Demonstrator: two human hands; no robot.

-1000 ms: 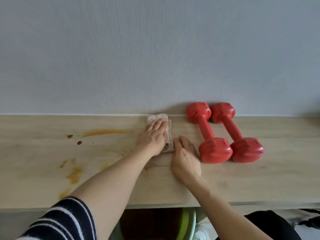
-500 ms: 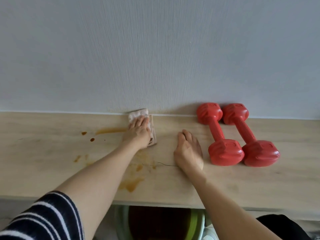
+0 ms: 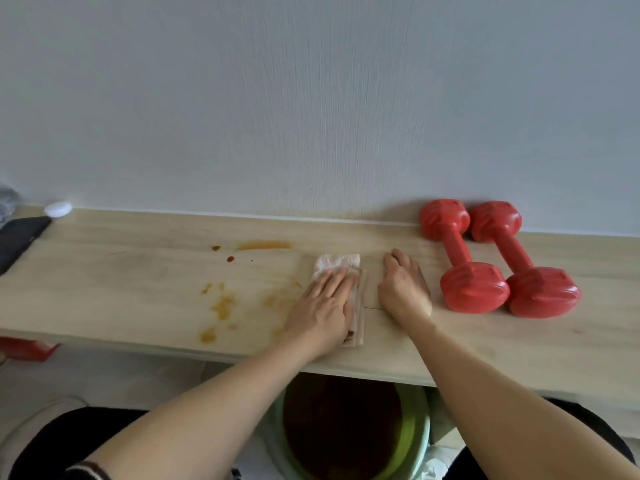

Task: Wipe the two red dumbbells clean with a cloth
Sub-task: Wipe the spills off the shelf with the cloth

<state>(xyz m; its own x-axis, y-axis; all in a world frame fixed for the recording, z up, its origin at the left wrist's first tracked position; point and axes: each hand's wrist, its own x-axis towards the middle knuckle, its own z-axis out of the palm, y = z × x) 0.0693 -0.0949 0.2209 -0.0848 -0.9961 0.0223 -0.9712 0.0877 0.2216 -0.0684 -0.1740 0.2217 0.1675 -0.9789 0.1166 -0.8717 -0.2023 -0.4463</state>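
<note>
Two red dumbbells lie side by side on the wooden table [image 3: 519, 348], far ends against the wall: the left dumbbell [image 3: 457, 256] and the right dumbbell [image 3: 516, 258]. A folded whitish cloth [image 3: 337, 263] with brown marks lies flat on the table left of them. My left hand [image 3: 322, 306] presses flat on the cloth with straight fingers. My right hand [image 3: 403, 289] rests flat on the bare wood between the cloth and the left dumbbell, touching neither.
Orange-brown stains [image 3: 221, 306] and a smear [image 3: 265, 244] mark the wood left of the cloth. A dark flat object [image 3: 19, 240] and a white cap [image 3: 58, 208] sit at the far left. A green bin [image 3: 412, 434] stands under the table edge.
My left hand slid the cloth left toward the wall, then back toward me and nearer my right hand. The right hand and both dumbbells stayed in place.
</note>
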